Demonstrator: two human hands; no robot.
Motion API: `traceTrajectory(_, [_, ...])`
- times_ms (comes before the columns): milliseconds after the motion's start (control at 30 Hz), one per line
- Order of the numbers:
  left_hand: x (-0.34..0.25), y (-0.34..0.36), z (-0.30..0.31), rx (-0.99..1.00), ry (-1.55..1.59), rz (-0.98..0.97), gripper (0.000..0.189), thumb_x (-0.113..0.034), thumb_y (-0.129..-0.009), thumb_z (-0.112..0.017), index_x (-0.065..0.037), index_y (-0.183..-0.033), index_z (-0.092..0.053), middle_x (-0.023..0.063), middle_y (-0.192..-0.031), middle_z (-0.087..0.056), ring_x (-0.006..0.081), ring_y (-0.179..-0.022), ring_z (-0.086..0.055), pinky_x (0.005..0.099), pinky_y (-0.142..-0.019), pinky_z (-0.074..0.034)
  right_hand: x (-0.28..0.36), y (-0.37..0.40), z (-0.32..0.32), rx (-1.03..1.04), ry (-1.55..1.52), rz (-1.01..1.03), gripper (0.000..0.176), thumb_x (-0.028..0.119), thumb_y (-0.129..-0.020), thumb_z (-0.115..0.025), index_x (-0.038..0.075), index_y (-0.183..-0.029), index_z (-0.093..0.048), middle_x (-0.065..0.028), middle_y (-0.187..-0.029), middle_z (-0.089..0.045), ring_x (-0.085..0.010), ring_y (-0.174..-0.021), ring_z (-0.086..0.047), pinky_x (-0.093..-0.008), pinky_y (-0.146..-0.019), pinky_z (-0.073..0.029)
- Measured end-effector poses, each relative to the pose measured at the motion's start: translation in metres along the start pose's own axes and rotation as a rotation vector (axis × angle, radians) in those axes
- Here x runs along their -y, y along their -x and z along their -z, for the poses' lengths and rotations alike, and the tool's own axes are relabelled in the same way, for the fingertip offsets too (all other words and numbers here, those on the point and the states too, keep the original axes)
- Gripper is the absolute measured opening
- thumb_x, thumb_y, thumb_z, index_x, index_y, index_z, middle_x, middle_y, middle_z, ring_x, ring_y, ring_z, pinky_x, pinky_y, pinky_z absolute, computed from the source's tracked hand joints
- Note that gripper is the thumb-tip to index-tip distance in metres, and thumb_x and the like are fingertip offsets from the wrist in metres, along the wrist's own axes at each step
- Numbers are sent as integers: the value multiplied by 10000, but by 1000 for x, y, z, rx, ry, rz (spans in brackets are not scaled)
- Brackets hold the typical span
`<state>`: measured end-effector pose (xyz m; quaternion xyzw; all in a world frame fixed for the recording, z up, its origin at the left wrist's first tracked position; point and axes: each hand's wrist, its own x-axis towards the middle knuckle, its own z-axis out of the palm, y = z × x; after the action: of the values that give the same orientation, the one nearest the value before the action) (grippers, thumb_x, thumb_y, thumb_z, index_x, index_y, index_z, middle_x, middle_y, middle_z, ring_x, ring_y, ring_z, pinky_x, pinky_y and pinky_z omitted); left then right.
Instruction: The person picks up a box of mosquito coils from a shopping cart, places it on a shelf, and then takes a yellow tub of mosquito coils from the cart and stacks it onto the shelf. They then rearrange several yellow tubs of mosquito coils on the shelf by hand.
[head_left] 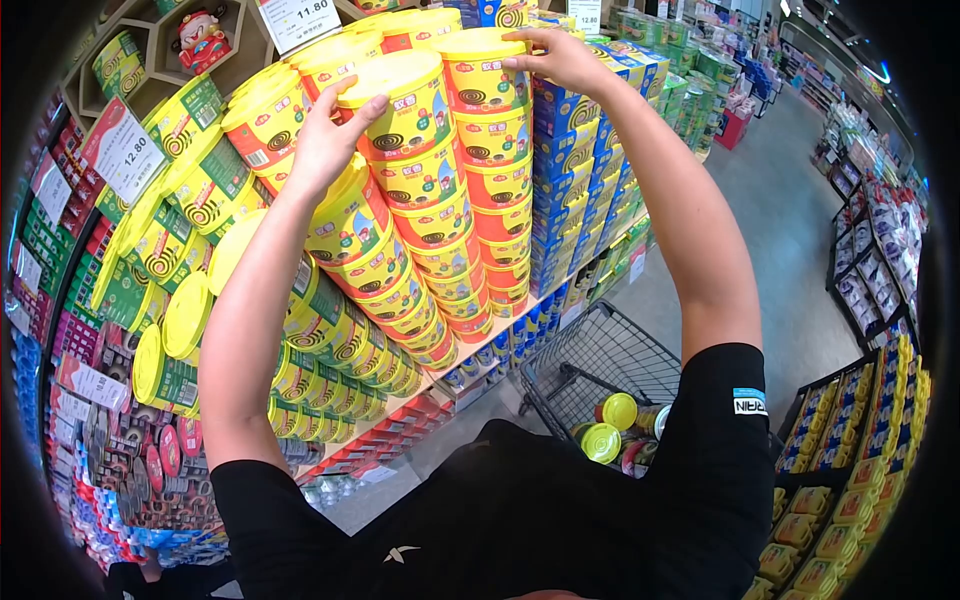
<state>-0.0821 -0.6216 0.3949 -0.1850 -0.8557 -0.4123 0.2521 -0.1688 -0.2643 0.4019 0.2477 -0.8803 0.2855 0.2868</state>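
Yellow-and-red mosquito coil tubs stand in tall stacks in front of me. My left hand rests against the left side of one top tub, thumb and fingers spread near its lid. The neighbouring stack's top tub is touched at its right rim by my right hand, with fingers stretched over the lid edge and thumb lower on the side. Both hands are open, and both tubs sit upright on their stacks. Green-and-yellow coil tubs lean in stacks to the left, partly hidden by my left forearm.
Blue boxes are stacked right of the tubs. A dark wire shopping cart with several yellow-lidded tubs stands below, near my body. Price signs stick up among the goods. An aisle floor runs along the right, past more shelves.
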Motion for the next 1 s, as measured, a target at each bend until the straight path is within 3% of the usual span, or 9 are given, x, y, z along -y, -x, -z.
traceTrajectory(400, [3, -1, -3, -6, 22, 30, 824, -582, -841, -766, -65, -1436, -526, 111, -1112, -630, 191, -1005, -597, 335, -898, -492, 2, 7, -1, 34, -109, -73, 634, 456, -897, -752, 131, -1415, -586, -126, -1199, -702, -236, -1131, -664, -343, -917, -549])
traceTrajectory(433, [2, -1, -3, -7, 13, 32, 804, -552, -853, -770, -62, -1439, -518, 108, -1116, -632, 181, -1002, -598, 326, -895, -494, -6, 2, -4, 41, -151, -37, 782, 597, -812, -771, 153, -1427, -580, -185, -1160, -695, -286, -1080, -676, -380, -896, -542])
traceTrajectory(533, [-4, 3, -4, -26, 26, 24, 805, -548, -854, -770, -63, -1442, -513, 108, -1120, -631, 175, -1003, -597, 321, -899, -492, -8, -2, -14, -68, -28, 2, 835, 621, -791, -778, 116, -1425, -576, -183, -1141, -696, -299, -1076, -674, -392, -889, -540])
traceTrajectory(567, [-5, 4, -4, -24, 28, 27, 794, -543, -859, -766, -68, -1442, -512, 106, -1123, -628, 173, -1004, -597, 319, -908, -488, -5, 1, -16, -78, -25, 26, 772, 560, -846, -750, 88, -1426, -559, -192, -1193, -669, -320, -1119, -650, -399, -931, -527])
traceTrajectory(667, [-6, 3, -4, -14, 12, 58, 778, -543, -865, -758, -73, -1436, -519, 102, -1121, -624, 173, -1002, -595, 318, -906, -485, 21, 17, 1, -19, -105, -25, 751, 383, -852, -781, 19, -1446, -502, -229, -1364, -607, -324, -1275, -578, -407, -1077, -440])
traceTrajectory(833, [10, -5, -3, -3, 1, 43, 764, -544, -868, -757, -72, -1423, -530, 104, -1104, -633, 166, -994, -600, 297, -880, -481, 9, 12, -13, -92, -146, 56, 769, 405, -824, -809, 5, -1414, -518, -230, -1306, -637, -340, -1210, -611, -402, -1044, -464])
traceTrajectory(933, [11, -6, -5, -13, 8, 36, 667, -470, -934, -717, -94, -1446, -511, 67, -1090, -665, 113, -988, -590, 254, -800, -441, 20, 18, -14, -157, -150, 69, 772, 388, -817, -813, -10, -1408, -517, -238, -1290, -640, -345, -1197, -616, -402, -1043, -465])
traceTrajectory(967, [8, -4, -6, -25, 3, 33, 645, -460, -942, -711, -104, -1444, -515, 40, -1058, -662, 87, -941, -575, 235, -755, -423, 29, 25, -4, -57, -240, -16, 766, 382, -831, -789, -23, -1416, -502, -260, -1281, -632, -374, -1198, -608, -419, -1057, -458])
traceTrajectory(1000, [6, -3, -6, -18, 2, 52, 636, -457, -949, -702, -111, -1448, -512, 36, -1064, -662, 89, -945, -577, 239, -763, -427, 24, 27, -11, -157, -177, 26, 765, 380, -837, -780, -22, -1422, -494, -271, -1296, -617, -385, -1216, -592, -430, -1062, -453])
